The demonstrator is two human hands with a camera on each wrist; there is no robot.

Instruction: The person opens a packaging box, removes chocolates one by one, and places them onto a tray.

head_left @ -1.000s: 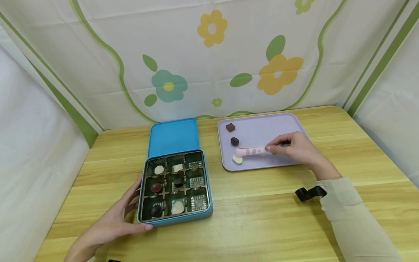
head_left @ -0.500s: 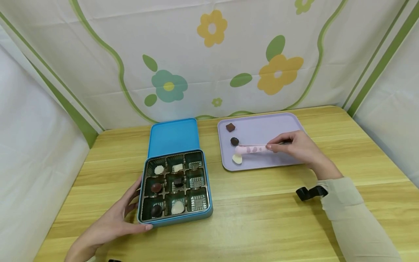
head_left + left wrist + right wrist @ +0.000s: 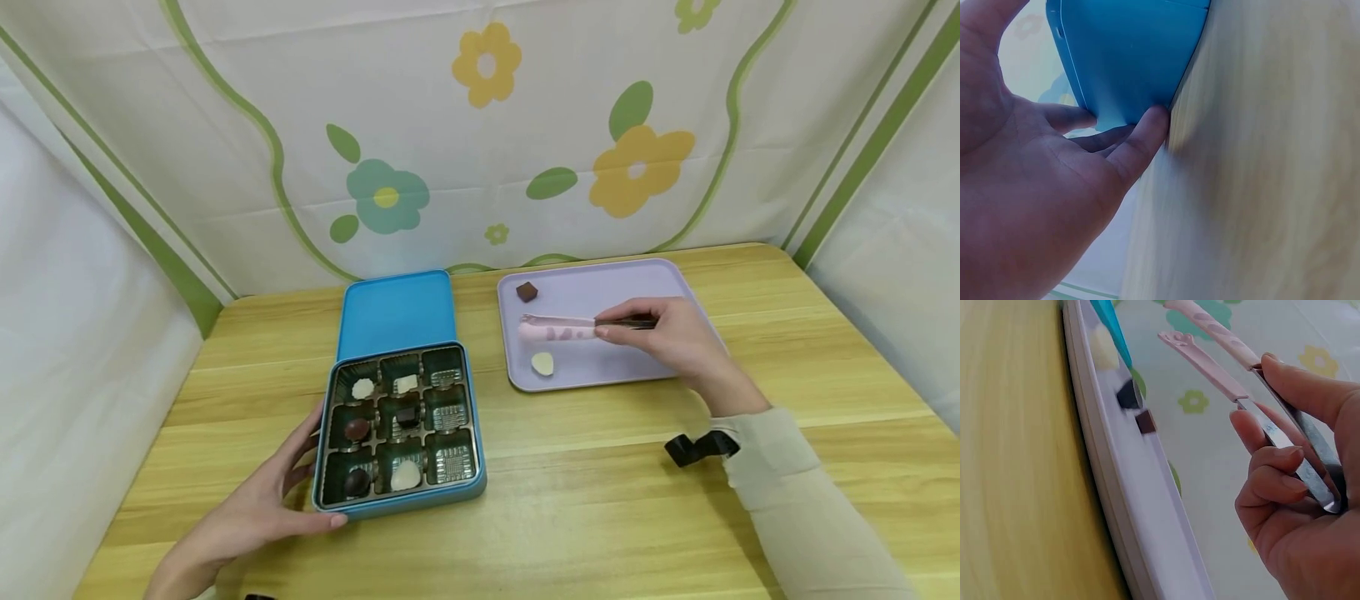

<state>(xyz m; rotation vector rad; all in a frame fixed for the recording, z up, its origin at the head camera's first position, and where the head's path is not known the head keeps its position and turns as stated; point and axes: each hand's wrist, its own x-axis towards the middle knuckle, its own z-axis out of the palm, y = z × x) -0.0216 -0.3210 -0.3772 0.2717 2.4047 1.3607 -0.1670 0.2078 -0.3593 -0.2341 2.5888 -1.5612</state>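
In the head view my right hand (image 3: 678,346) pinches pink-tipped tongs (image 3: 558,329) over the left part of a lilac tray (image 3: 615,283). Their tips cover the spot of a dark chocolate (image 3: 1127,395), which shows in the right wrist view, where the tong arms stand apart with nothing between them. A brown chocolate (image 3: 527,292) lies behind the tips, a cream-white one (image 3: 542,364) in front. My left hand (image 3: 262,508) touches the near left corner of a blue tin (image 3: 480,479), thumb along its front, fingers against its side (image 3: 1129,56).
Inside the tin a divided insert has several chocolates in its left and middle columns; its right column holds none. Behind it lies the blue lid (image 3: 397,312). A flowered cloth (image 3: 480,167) hangs behind the wooden table (image 3: 570,500).
My right hand and the tongs have moved left and away from me, from beside the white chocolate to over the dark one. My left hand has stayed at the tin.
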